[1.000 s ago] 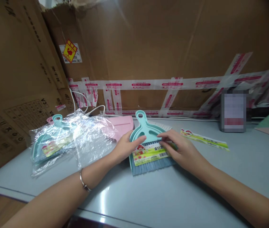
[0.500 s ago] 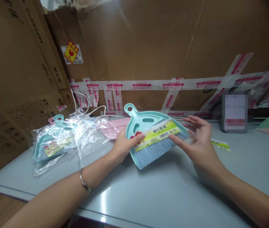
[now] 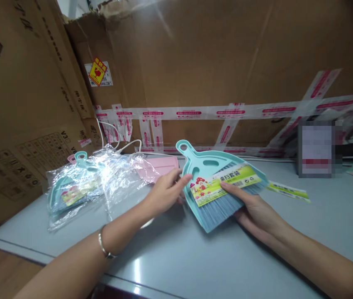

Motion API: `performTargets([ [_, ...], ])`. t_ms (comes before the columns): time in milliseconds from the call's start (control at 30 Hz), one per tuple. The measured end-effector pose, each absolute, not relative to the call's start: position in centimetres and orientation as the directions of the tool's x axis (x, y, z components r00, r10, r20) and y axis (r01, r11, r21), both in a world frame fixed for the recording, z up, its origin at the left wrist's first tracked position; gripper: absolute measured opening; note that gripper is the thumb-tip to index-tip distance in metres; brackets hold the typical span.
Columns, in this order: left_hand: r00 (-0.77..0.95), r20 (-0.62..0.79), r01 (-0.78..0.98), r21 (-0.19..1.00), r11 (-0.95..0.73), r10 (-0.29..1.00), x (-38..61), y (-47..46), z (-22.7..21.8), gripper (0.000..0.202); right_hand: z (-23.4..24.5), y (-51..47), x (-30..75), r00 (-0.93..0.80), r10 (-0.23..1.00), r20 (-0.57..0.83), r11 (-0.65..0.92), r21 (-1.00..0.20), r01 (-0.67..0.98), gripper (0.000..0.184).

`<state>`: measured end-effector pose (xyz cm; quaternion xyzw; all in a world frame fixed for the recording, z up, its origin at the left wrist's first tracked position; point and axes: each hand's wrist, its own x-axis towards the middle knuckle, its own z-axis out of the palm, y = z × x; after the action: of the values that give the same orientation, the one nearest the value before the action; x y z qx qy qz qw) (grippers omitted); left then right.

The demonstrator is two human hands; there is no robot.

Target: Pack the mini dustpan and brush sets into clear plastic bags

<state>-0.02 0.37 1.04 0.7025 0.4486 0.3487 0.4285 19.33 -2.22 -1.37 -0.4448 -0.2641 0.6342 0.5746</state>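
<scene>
A light-blue dustpan (image 3: 201, 154) is held tilted above the table, with a brush of blue-grey bristles (image 3: 218, 211) lying in it. Across both runs a yellow-green label (image 3: 205, 193) with mushroom drawings. My right hand (image 3: 254, 211) grips the set at its lower right, thumb on the label and fingers underneath. At the left rim is my left hand (image 3: 166, 189), loosely curled, thumb and fingers apart; the thumb tip overlaps the rim.
Left on the table (image 3: 164, 257) lies a clear plastic bag (image 3: 104, 182) with another dustpan set (image 3: 61, 191). A pink dustpan (image 3: 165, 166) lies behind my left hand. A loose label strip (image 3: 291, 192) is at right. Cardboard boxes (image 3: 195, 54) stand behind; a pixelated object (image 3: 316, 149) stands far right.
The dustpan and brush have shifted right. My right hand has closed on their lower right side, while my left hand has loosened at the left rim. The view has shifted slightly.
</scene>
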Motion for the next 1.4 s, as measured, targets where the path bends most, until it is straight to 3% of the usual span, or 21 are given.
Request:
performTargets([
  [67,0.328,0.166,0.511,0.797,-0.322,0.930,-1.7,0.5,3.0,0.043,-1.3,-2.1,19.6,0.091,0.961,-0.261,-0.182,-0.846,-0.501,0.058],
  [133,0.342,0.236,0.742,0.526,-0.415,0.910,-3.5,0.6,4.6,0.032,-1.2,-1.9,19.9,0.109,0.960,-0.259,-0.170,-0.843,-0.510,0.056],
  [200,0.339,0.160,0.902,0.225,-0.369,0.927,-5.3,0.8,5.4,0.028,-1.1,-1.9,20.0,0.118,0.958,-0.262,-0.166,-0.838,-0.519,0.053],
  [300,0.265,-0.037,0.949,-0.168,-0.268,0.963,-6.7,1.1,5.3,0.044,-1.2,-1.9,20.2,0.112,0.958,-0.264,-0.169,-0.836,-0.522,0.051],
  [400,0.140,-0.074,0.926,-0.344,-0.157,0.987,-6.8,1.3,4.8,0.045,-1.3,-2.0,20.1,0.090,0.962,-0.257,-0.178,-0.843,-0.508,0.051],
  [567,0.076,-0.029,0.938,-0.337,-0.082,0.997,-6.2,1.3,5.3,0.032,-1.1,-2.3,20.0,0.049,0.966,-0.253,-0.199,-0.854,-0.481,0.055],
  [733,0.109,0.165,0.975,-0.210,-0.073,0.980,-5.0,1.2,5.5,0.025,-0.9,-2.9,20.0,-0.065,0.974,-0.217,-0.225,-0.891,-0.395,0.056],
  [900,0.196,0.315,0.980,-0.087,-0.177,0.929,-3.7,1.5,4.2,0.021,-0.9,-3.2,20.0,-0.141,0.967,-0.213,-0.242,-0.940,-0.242,0.043],
  [1067,0.209,0.446,0.968,0.030,-0.248,0.871,-3.7,1.9,3.2,0.019,-0.6,-3.1,20.2,-0.114,0.987,-0.116,-0.136,-0.973,-0.184,0.046],
  [1200,0.232,0.596,0.947,0.043,-0.319,0.769,-3.8,1.9,3.1,0.017,-0.6,-3.5,20.2,-0.136,0.985,-0.105,-0.125,-0.981,-0.150,0.042],
  [1400,0.413,0.734,0.765,0.042,-0.643,0.539,-1.6,0.6,1.5,0.017,-1.1,-3.8,20.0,-0.237,0.963,-0.125,-0.157,-0.980,-0.124,0.038],
])
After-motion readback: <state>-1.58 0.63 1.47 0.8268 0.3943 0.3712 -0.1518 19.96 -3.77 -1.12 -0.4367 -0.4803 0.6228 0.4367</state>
